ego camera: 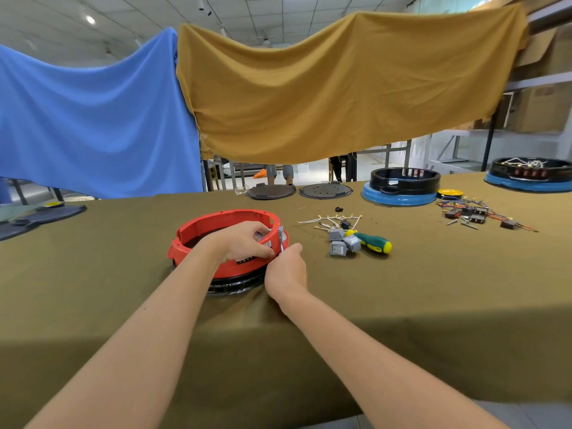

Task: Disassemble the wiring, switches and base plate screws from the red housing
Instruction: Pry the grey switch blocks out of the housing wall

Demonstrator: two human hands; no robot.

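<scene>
red housing [198, 233], olive tablecloth [402, 289], green-yellow screwdriver [373, 243]

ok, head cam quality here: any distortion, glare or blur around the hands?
Head view: strong wide-angle bending, the table edge and hung cloths bow; a ceiling light blooms top left but throws no glare on the red housing; soft shadow under the forearms; left hand and right hand reasonably sharp, far clutter softer.

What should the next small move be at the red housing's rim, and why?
Probably work the grey switch the rest of the way out of the red housing: the right hand pinches it at the rim, the left hand braces the wall, and removed grey switches already lie by the screwdriver.
</scene>
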